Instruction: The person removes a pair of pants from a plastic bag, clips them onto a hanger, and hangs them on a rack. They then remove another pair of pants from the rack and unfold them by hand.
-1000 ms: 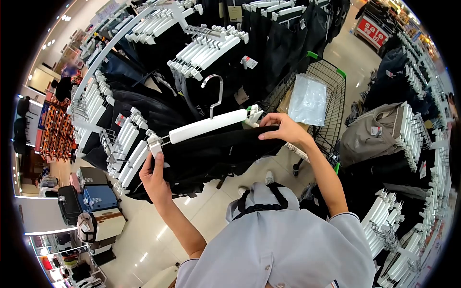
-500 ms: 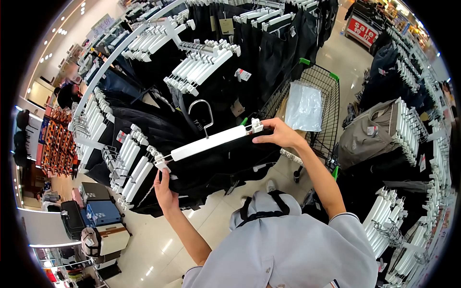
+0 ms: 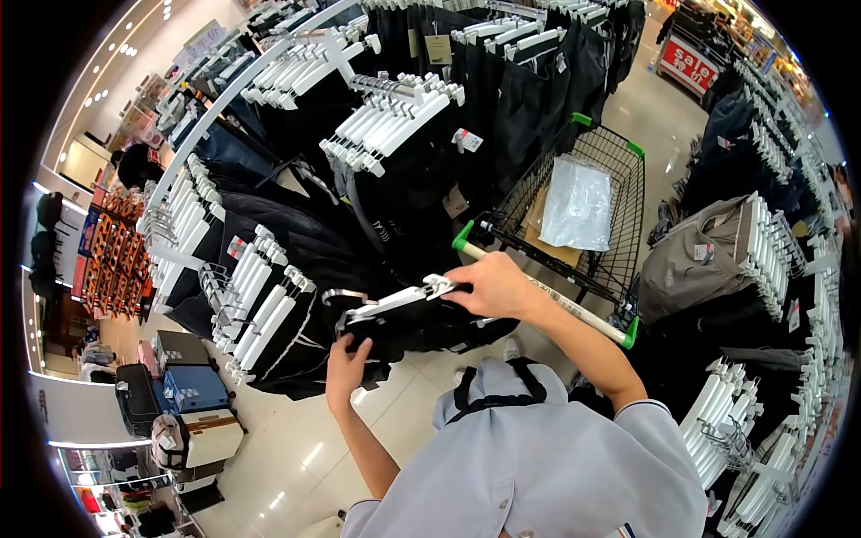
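Note:
A white clip hanger (image 3: 399, 303) is in front of me, tilted, with its metal hook pointing left. Dark trousers (image 3: 408, 336) hang along its lower side. My right hand (image 3: 491, 285) is closed round the hanger's right end, by the clip, with black cloth at its fingers. At the hanger's left end, my left hand (image 3: 348, 372) pinches the black cloth between thumb and fingers; the exact contact is partly lost in the dark fabric. The left clip is hard to make out.
A curved rack with white hangers (image 3: 390, 121) and dark trousers stands ahead. The shopping cart (image 3: 614, 170) on the right carries a clear plastic packet (image 3: 576, 204). Grey-brown trousers (image 3: 700, 255) hang farther right. Suitcases (image 3: 197, 386) stand at lower left.
The hanger has turned and its hook, upright before, now points left. My right hand has moved left and down slightly; my left hand has left the left clip for the cloth.

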Motion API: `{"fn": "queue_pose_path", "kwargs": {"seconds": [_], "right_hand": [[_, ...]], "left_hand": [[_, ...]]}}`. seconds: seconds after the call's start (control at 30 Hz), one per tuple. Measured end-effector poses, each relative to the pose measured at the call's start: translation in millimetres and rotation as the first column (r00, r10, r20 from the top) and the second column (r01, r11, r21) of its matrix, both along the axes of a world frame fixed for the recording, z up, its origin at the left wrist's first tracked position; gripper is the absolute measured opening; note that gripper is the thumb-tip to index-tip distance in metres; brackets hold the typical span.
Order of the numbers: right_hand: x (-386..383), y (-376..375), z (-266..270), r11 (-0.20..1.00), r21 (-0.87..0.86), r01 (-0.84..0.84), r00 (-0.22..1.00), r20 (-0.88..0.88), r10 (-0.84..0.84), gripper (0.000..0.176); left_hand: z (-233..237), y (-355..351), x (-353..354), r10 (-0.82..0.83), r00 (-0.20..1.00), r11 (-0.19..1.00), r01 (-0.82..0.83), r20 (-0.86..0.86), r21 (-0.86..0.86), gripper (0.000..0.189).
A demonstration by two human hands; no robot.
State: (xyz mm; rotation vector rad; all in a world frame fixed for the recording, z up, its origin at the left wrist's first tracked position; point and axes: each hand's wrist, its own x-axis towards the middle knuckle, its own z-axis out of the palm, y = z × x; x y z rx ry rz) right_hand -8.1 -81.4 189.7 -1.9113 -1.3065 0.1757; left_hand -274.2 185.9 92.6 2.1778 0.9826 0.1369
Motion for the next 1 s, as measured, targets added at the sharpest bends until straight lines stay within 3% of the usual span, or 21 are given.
{"fn": "queue_pose_path", "kwargs": {"seconds": [0.07,0.1,0.13,0.2,0.23,0.33,0.37,0.43,0.53,0.6,0.67,0.8,0.87,0.93,1.0], "right_hand": [[-10,6,4,0.996,-0.09,-0.022,0.998,0.052,0.027,0.02],[-13,10,0,0.988,-0.145,-0.045,0.992,0.112,0.062,0.019],[-15,14,-4,0.977,-0.2,-0.067,0.98,0.171,0.103,0.018],[-18,18,-9,0.977,-0.198,-0.085,0.972,0.198,0.124,0.018],[-18,19,-9,0.971,-0.222,-0.092,0.966,0.215,0.141,0.018],[-21,18,-9,0.966,-0.239,-0.099,0.961,0.229,0.155,0.016],[-20,17,-7,0.974,-0.209,-0.089,0.968,0.21,0.134,0.016],[-16,11,-3,0.981,-0.181,-0.066,0.975,0.196,0.101,0.016],[-11,2,-1,0.995,-0.084,-0.058,0.995,0.08,0.065,0.019],[-7,-2,-4,0.998,-0.013,-0.062,0.998,0.026,0.062,0.024],[-5,-5,-3,0.997,-0.049,-0.055,0.999,-0.006,0.054,0.024],[1,-10,-13,0.997,-0.015,-0.075,0.983,-0.167,0.072,0.025],[2,-12,-12,0.996,-0.013,-0.084,0.971,-0.227,0.079,0.024],[5,-17,-8,0.993,-0.116,-0.024,0.968,-0.253,-0.006,0.023],[5,-20,0,0.989,-0.147,-0.018,0.965,-0.262,-0.022,0.022]], "left_hand": [[56,-24,4,-0.22,0.965,0.971,0.23,-0.145,0.061,0.05],[79,-38,13,-0.231,0.972,0.973,0.229,-0.052,-0.029,0.037],[89,-50,22,-0.248,0.957,0.963,0.26,0.15,-0.067,0.034],[114,-77,50,-0.239,0.901,0.956,0.284,0.362,-0.075,0.047],[111,-83,63,-0.287,0.827,0.946,0.325,0.484,0.005,0.054],[102,-90,94,-0.454,0.74,0.891,0.384,0.497,0.244,0.057],[93,-88,97,-0.455,0.737,0.89,0.386,0.5,0.242,0.057],[79,-87,105,-0.39,0.754,0.883,0.469,0.529,-0.019,0.053],[78,-84,108,-0.384,0.75,0.865,0.497,0.539,-0.076,0.049],[76,-82,117,-0.415,0.694,0.845,0.533,0.589,-0.032,0.046],[74,-80,124,-0.477,0.637,0.819,0.571,0.606,0.045,0.044],[72,-88,133,-0.472,0.603,0.822,0.564,0.643,0.075,0.032],[69,-91,133,-0.452,0.604,0.829,0.557,0.656,0.058,0.025],[58,-88,131,-0.329,0.641,0.85,0.521,0.693,-0.078,0.023],[51,-87,129,-0.349,0.629,0.849,0.526,0.694,-0.049,0.023]]}}
